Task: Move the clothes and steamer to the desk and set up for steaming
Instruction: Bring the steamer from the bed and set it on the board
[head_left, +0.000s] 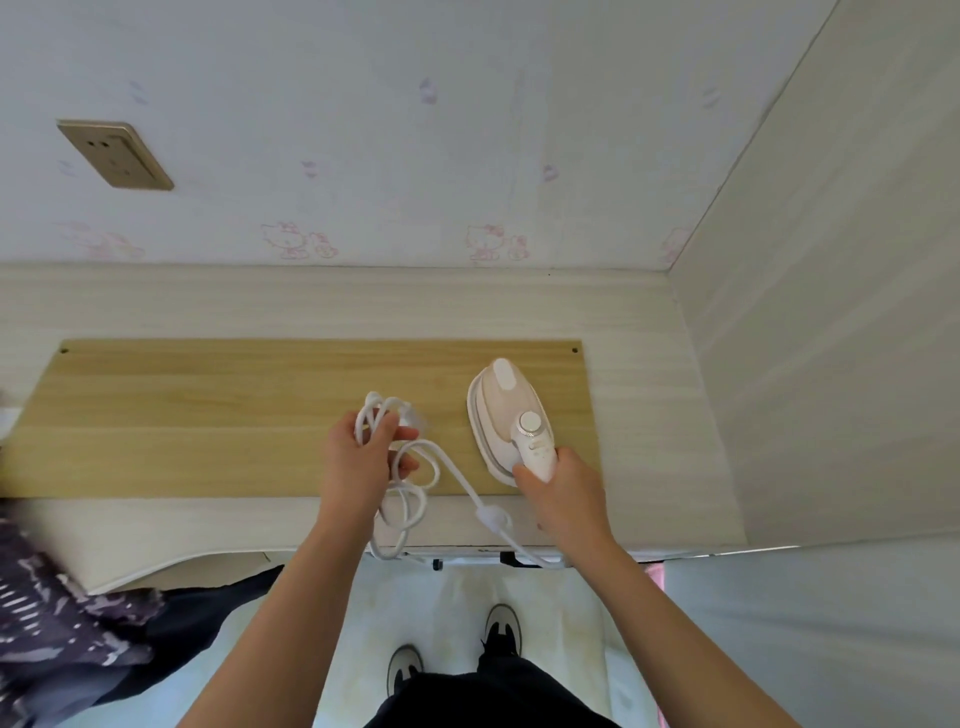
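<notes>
The steamer (511, 415) is white and pale pink, iron-shaped, with a round dial near its handle. It lies flat on the tan board (208, 415) on the desk (156, 306), nose toward the wall, with the right hand (569, 493) gripping its handle. Its white cord (491, 517) droops past the desk's front edge, and the left hand (358, 457) holds a bundle of its coils. Dark patterned clothes (57, 623) lie at the far left, by the desk's front edge.

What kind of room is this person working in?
Likely a home bedroom or study corner: cartoon-cat wallpaper, a pale wooden desk against the wall, and a handheld clothes steamer.
</notes>
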